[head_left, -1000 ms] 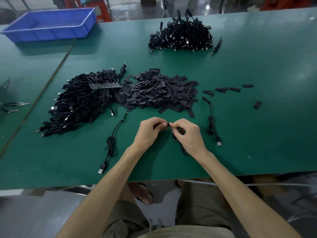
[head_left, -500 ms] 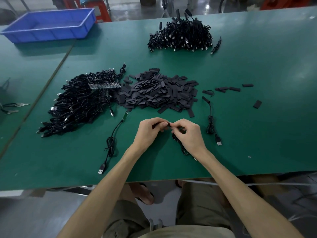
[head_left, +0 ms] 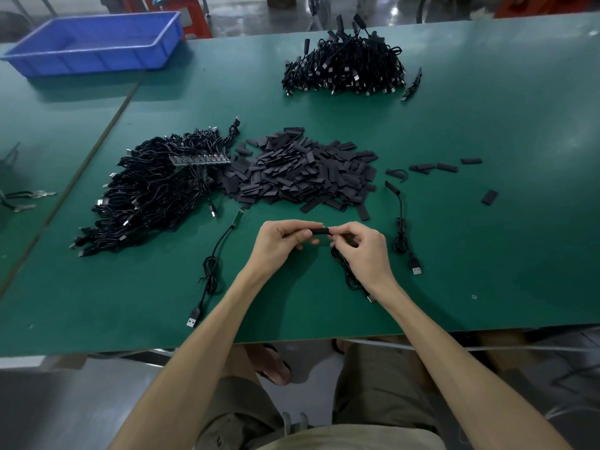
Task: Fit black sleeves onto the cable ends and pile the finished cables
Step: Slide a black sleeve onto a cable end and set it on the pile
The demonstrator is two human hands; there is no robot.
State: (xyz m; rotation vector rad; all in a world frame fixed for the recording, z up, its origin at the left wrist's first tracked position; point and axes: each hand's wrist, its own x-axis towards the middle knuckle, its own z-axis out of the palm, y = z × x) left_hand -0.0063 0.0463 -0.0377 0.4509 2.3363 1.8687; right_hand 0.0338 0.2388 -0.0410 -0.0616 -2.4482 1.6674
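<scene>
Far left, a blue tray (head_left: 97,43) is set at the back, and a pair of metal hand tools (head_left: 22,199) is laid on the neighbouring surface, nearer the front. On the green table (head_left: 487,254), a large tangle of black cables (head_left: 152,193) is heaped left of centre, with a strip of small dark boards (head_left: 199,159) lying on top (detail too small to tell). Just in front of it one loose cable (head_left: 212,264) is laid out — green board end towards the tangle, USB plug towards the table edge. A heap of black sleeves (head_left: 298,172) is spread at centre, touching the tangle's right side. In front of the heap, one black sleeve (head_left: 319,231) is held above the table between both hands: its left end is pinched by the curled thumb and fingers of the left hand (head_left: 279,243), its right end by the fingertips of the right hand (head_left: 363,251). The held cable (head_left: 349,274) is trailed under the right hand onto the table. At the far side, right of centre, a second pile of cables (head_left: 344,68) is stacked. Right of the hands a sleeved cable (head_left: 402,235) is laid, coiled mid-length, and a few stray sleeves (head_left: 435,167) are scattered behind it — one lone sleeve (head_left: 489,197) well apart.
</scene>
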